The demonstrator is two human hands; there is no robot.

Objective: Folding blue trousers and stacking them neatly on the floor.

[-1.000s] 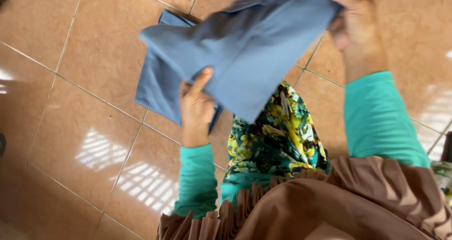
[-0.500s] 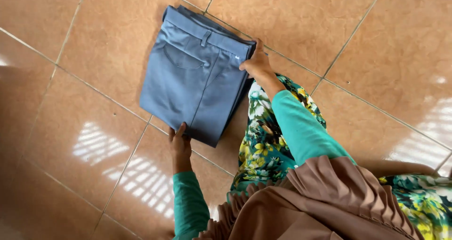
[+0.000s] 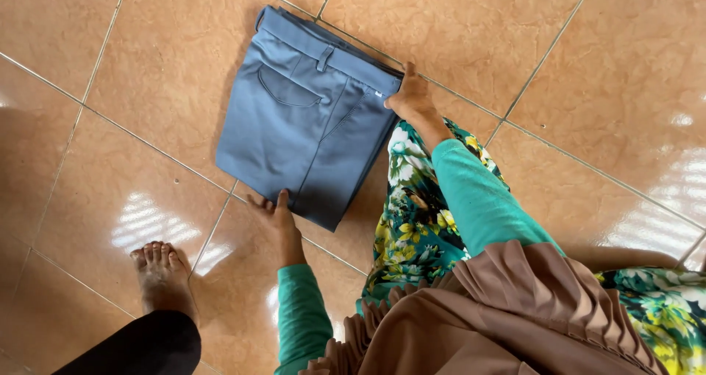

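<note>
On the tiled floor (image 3: 603, 88), the folded blue trousers (image 3: 305, 118) now lie flat instead of held up. Your left hand (image 3: 276, 217) and right hand (image 3: 412, 95) press their edges, fingers released, grasping nothing.

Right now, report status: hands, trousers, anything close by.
Left hand flat at near edge of folded blue trousers. Right hand on waistband corner. Another person's bare foot on tiles, clear of trousers.

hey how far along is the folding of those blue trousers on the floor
Mostly done, it seems: the blue trousers lie flat on the tiled floor as a compact folded rectangle, waistband at the far edge. In hand: the left hand touches the near folded edge and the right hand presses the waistband corner, as if squaring it up. Left, at a guess: a last smoothing. Another person's bare foot stands nearby.
</note>
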